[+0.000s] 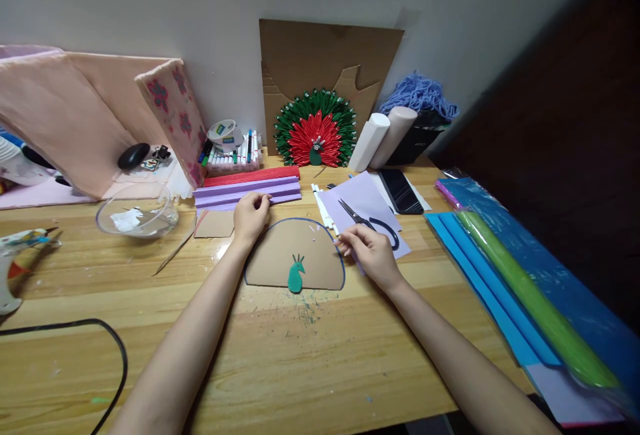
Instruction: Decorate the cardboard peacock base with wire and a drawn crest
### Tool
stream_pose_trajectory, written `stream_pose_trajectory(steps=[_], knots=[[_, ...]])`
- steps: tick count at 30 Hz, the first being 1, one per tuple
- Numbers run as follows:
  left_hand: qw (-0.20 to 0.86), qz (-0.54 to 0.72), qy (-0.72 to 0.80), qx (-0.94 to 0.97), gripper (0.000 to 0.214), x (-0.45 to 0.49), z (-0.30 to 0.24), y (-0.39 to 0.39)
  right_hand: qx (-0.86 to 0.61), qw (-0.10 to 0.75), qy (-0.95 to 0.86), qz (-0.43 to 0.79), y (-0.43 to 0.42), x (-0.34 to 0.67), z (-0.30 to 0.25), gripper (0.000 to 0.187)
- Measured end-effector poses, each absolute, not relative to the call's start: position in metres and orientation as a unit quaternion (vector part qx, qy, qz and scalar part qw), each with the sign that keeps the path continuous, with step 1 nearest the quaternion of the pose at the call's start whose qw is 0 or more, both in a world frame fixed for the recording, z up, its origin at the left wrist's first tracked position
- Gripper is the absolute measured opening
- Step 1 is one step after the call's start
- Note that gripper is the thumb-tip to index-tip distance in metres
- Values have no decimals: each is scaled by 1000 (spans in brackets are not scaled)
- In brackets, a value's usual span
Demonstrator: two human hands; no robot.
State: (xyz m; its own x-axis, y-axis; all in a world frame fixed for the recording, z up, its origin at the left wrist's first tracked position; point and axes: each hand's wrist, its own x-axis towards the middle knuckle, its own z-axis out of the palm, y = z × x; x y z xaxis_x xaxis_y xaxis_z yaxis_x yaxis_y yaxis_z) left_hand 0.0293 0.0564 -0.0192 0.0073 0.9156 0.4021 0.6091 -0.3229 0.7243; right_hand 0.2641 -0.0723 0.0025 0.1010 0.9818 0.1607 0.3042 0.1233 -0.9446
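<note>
A half-round brown cardboard piece (pixel 300 255) with a blue edge and a green peacock body (pixel 296 275) lies on the wooden table (pixel 300 355). My left hand (pixel 250 216) rests at its upper left edge, fingers curled against the folded purple paper strips (pixel 247 192). My right hand (pixel 367 252) sits at the cardboard's right edge, fingers pinched on something small and pale I cannot make out. Scissors (pixel 367 223) lie on a lilac sheet (pixel 363 205) just beyond that hand.
A finished red and green peacock fan (pixel 315 130) leans on cardboard at the wall. Markers (pixel 233 154), a glass bowl (pixel 137 212), a glue gun (pixel 15 262) and black cable (pixel 107 342) are left. A phone (pixel 400 190), paper rolls (pixel 383 136) and coloured sheets (pixel 525 275) are right.
</note>
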Motion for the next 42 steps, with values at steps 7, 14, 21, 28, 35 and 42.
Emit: stream_pose_trajectory(steps=[7, 14, 21, 28, 35, 42], knots=[[175, 435, 552, 690, 27, 28, -20, 57, -595, 496, -516, 366, -72, 262, 2, 24], [176, 432, 555, 689, 27, 28, -20, 57, -596, 518, -502, 354, -71, 264, 4, 24], [176, 432, 556, 688, 26, 29, -20, 57, -591, 503, -528, 343, -71, 265, 2, 25], [174, 435, 554, 688, 26, 28, -21, 56, -608, 518, -504, 331, -71, 263, 3, 27], [175, 435, 554, 688, 25, 28, -20, 56, -586, 519, -496, 376, -69, 264, -1, 24], [176, 436, 552, 689, 25, 28, -20, 56, -570, 525, -502, 383, -66, 263, -5, 19]])
